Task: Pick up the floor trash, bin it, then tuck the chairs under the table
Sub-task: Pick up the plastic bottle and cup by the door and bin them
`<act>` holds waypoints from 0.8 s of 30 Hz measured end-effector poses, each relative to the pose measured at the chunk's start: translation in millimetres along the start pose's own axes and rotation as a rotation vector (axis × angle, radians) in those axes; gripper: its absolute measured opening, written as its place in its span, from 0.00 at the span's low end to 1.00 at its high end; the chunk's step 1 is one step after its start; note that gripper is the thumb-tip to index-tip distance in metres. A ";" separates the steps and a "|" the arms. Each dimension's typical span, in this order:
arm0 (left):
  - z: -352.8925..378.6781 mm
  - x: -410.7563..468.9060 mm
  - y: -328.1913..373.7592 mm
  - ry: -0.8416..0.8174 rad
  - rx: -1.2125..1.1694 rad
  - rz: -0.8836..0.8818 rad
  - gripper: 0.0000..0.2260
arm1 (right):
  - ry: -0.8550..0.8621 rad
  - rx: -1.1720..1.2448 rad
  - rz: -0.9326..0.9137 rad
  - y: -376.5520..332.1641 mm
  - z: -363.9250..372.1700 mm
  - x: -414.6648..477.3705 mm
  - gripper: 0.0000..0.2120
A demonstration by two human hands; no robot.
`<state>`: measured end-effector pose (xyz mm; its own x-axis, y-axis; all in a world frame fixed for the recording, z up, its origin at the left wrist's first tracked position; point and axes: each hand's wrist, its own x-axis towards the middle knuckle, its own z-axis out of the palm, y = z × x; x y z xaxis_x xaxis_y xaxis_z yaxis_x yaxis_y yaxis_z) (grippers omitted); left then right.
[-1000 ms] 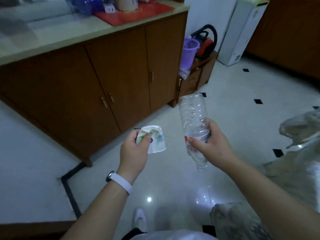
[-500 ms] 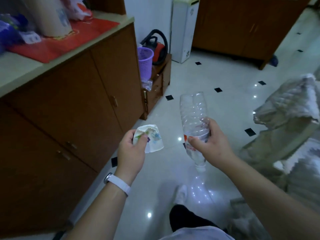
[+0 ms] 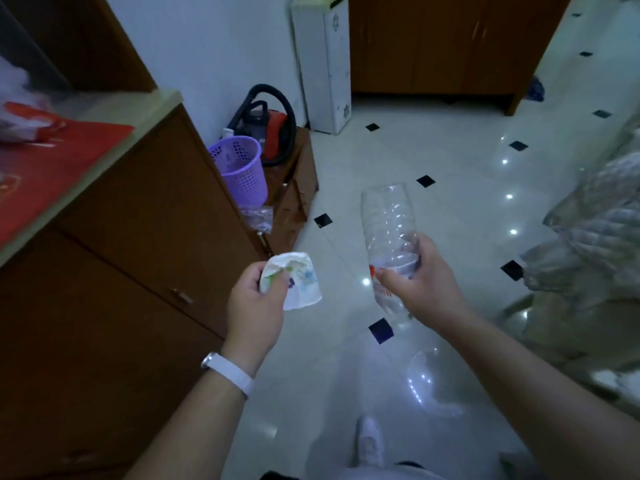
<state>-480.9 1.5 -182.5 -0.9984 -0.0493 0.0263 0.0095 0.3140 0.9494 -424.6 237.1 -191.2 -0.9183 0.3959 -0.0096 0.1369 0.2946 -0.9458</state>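
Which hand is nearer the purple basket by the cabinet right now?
Left. The left hand, gripping a crumpled paper cup, is below the purple basket; the right hand, holding a plastic bottle, is farther off to its right.

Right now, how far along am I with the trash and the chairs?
Two pieces look picked up: the left hand grips a crumpled paper cup, the right hand holds a clear plastic bottle, neck down. Neither is binned yet; the purple basket ahead, by the cabinet, may be the bin. Tucking the chairs is left; no chair shows plainly.
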 end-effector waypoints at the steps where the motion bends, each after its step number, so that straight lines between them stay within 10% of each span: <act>1: 6.8 10.1 4.0 -0.012 0.010 0.021 0.03 | 0.012 -0.002 0.008 -1.4 -5.7 9.7 0.25; 24: 210.7 431.1 44.1 -0.400 -0.075 0.154 0.04 | 0.406 -0.138 0.139 -22.6 -11.3 365.0 0.33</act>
<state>-922.5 193.9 -195.2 -0.9276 0.3687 0.0598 0.1492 0.2188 0.9643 -758.7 384.7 -169.7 -0.6713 0.7409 0.0204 0.3221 0.3164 -0.8923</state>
